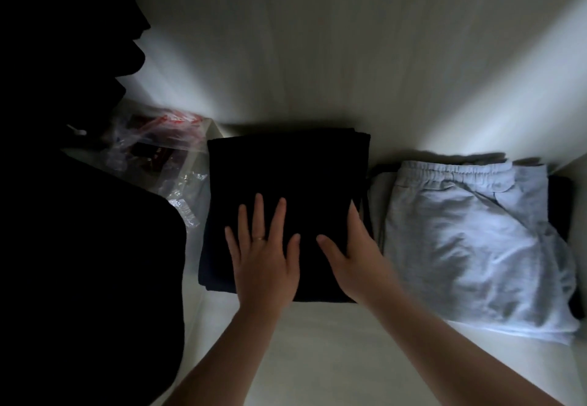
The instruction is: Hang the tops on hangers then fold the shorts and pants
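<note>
Both palms down on the folded dark garment (286,183): left hand (263,256) flat, fingers spread, right hand (352,247) open along its right edge, nothing gripped. Its long axis runs away from the person; grey pants (476,240) lie just right

Two bare arms, no sleeves. Left hand (263,256) w/ a thin ring on one of its fingers (259,231). Right hand (355,256) has no rings.
</note>
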`<action>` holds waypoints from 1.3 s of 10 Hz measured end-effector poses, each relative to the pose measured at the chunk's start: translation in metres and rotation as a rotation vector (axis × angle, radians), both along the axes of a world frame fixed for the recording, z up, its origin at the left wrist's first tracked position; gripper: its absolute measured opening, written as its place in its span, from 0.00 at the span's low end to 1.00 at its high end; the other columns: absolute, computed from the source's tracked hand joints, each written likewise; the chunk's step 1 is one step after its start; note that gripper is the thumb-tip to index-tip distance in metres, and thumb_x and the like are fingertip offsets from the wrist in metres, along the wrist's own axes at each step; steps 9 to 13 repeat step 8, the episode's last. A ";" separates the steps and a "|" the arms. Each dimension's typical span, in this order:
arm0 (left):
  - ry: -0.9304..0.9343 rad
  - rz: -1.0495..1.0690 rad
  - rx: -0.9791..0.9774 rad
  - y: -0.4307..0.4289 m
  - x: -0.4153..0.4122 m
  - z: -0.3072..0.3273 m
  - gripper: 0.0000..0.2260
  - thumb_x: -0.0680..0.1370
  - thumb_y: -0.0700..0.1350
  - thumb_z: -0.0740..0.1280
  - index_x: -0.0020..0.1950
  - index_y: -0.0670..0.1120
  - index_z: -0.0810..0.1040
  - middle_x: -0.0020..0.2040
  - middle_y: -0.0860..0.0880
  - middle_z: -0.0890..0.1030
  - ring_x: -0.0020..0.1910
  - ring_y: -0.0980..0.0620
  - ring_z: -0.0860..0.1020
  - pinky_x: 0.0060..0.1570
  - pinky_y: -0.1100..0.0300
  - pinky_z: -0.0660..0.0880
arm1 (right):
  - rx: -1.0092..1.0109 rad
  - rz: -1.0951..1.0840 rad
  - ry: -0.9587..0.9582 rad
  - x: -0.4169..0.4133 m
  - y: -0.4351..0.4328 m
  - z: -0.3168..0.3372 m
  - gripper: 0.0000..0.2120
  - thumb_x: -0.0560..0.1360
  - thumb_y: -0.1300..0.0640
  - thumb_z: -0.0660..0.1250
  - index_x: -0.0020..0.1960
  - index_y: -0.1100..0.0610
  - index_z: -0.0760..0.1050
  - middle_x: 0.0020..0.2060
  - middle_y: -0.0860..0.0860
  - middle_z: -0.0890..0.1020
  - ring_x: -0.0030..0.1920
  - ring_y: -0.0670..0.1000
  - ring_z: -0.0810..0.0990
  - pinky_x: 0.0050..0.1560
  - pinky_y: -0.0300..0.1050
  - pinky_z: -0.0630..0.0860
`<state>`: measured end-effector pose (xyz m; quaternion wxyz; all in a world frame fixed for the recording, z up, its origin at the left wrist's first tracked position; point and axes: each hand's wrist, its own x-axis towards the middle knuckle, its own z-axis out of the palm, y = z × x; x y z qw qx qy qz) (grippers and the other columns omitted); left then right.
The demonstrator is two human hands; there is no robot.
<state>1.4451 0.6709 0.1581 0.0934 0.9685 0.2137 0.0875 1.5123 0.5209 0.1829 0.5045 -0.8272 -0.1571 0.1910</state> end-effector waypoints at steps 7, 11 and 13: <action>0.337 0.000 -0.232 -0.022 -0.048 -0.005 0.27 0.83 0.61 0.46 0.81 0.59 0.43 0.83 0.49 0.43 0.81 0.46 0.44 0.77 0.41 0.45 | -0.726 0.195 -0.132 -0.050 -0.043 -0.016 0.37 0.80 0.34 0.50 0.80 0.43 0.34 0.82 0.52 0.45 0.81 0.56 0.47 0.77 0.57 0.51; 0.395 -0.043 -0.294 -0.046 -0.097 -0.002 0.28 0.83 0.61 0.48 0.82 0.59 0.43 0.83 0.52 0.42 0.81 0.47 0.43 0.77 0.40 0.47 | -0.812 0.243 -0.130 -0.087 -0.075 -0.002 0.36 0.81 0.35 0.50 0.81 0.44 0.35 0.82 0.51 0.44 0.81 0.56 0.45 0.78 0.55 0.50; 0.395 -0.043 -0.294 -0.046 -0.097 -0.002 0.28 0.83 0.61 0.48 0.82 0.59 0.43 0.83 0.52 0.42 0.81 0.47 0.43 0.77 0.40 0.47 | -0.812 0.243 -0.130 -0.087 -0.075 -0.002 0.36 0.81 0.35 0.50 0.81 0.44 0.35 0.82 0.51 0.44 0.81 0.56 0.45 0.78 0.55 0.50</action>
